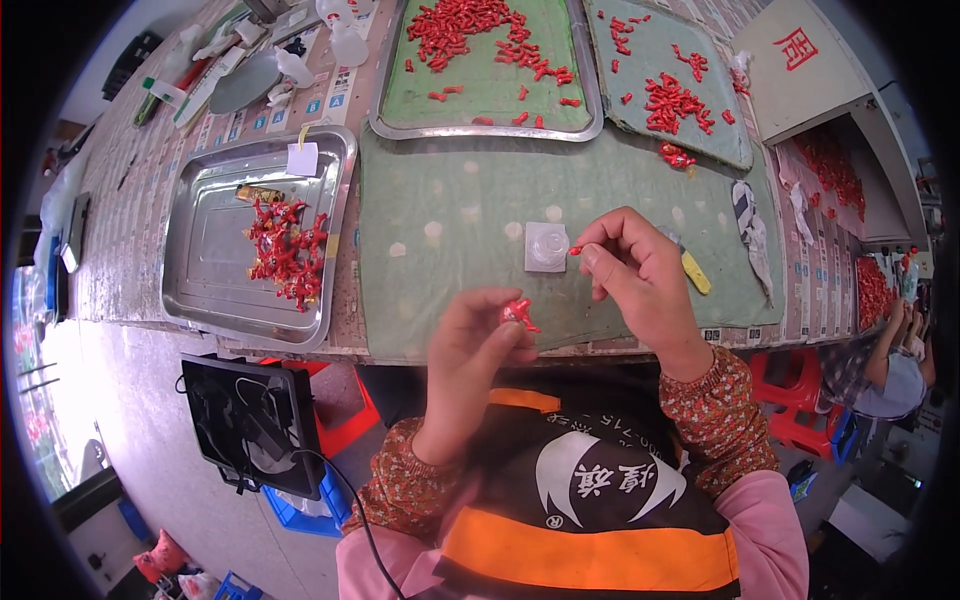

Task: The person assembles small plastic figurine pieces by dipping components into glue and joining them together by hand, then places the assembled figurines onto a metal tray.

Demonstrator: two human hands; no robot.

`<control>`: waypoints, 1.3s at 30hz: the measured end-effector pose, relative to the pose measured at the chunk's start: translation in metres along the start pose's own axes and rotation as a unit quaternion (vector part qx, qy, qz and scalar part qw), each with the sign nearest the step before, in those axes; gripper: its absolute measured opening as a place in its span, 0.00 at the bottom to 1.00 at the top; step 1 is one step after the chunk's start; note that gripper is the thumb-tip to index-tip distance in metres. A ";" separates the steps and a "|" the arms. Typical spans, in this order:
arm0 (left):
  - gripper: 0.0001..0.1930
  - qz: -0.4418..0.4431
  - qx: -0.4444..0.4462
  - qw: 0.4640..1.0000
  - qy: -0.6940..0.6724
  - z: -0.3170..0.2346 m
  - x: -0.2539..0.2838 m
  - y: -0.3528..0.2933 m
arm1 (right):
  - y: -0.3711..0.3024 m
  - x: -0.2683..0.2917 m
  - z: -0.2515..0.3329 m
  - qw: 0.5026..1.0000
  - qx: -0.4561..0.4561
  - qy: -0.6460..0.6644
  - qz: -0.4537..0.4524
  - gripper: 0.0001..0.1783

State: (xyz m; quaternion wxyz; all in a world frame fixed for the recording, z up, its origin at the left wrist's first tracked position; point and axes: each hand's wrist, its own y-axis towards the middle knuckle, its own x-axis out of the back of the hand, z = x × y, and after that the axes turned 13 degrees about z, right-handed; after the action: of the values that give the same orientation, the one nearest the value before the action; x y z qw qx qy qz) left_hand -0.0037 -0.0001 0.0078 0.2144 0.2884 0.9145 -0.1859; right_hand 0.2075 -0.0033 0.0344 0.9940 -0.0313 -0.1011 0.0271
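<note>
A print-covered table (115, 215) carries a pale green cloth (460, 185), a green-lined metal tray (450, 113) heaped with small red pieces (455, 35) at its far side, and a bare metal tray (205, 235) with a pile of glossy red figurines (285, 255) on the left. Near the table's front edge, the left hand (475, 330) curls closed around one red figurine (517, 313). The right hand (635, 280) — just right of a white square pad (532, 266) bearing a clear round dish (548, 243) — pinches a tiny red part (575, 251) between thumb and fingertip.
</note>
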 end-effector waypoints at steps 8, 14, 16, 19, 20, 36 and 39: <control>0.13 0.012 -0.004 1.000 0.020 0.008 0.003 0.000 | -0.012 0.004 0.000 0.944 -0.132 0.298 0.046 0.06; 0.13 0.005 0.010 0.999 -0.031 0.004 -0.006 0.001 | -0.020 -0.003 0.002 0.944 -0.140 0.293 0.066 0.06; 0.13 0.015 0.015 0.999 -0.029 0.006 -0.005 0.001 | -0.023 -0.004 0.001 0.961 -0.113 0.241 0.079 0.05; 0.13 0.023 0.020 0.999 -0.026 0.006 -0.005 -0.001 | -0.029 -0.007 0.002 0.971 -0.109 0.194 0.082 0.06; 0.13 0.025 0.021 0.999 -0.026 0.006 -0.007 -0.001 | -0.031 -0.008 0.002 0.971 -0.109 0.196 0.080 0.06; 0.12 -0.004 0.012 1.000 -0.008 0.012 -0.009 -0.002 | -0.014 -0.007 -0.007 0.928 0.204 -0.310 -0.043 0.11; 0.12 -0.010 0.018 1.000 -0.009 0.012 -0.007 -0.002 | -0.004 -0.003 -0.014 0.870 0.257 -0.417 -0.059 0.15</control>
State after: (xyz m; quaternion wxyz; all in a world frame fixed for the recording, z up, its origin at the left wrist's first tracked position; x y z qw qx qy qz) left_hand 0.0043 -0.0101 0.0017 0.2152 0.2810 0.9120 -0.2075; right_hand 0.2072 -0.0077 0.0208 0.8320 0.2459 -0.4973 0.0044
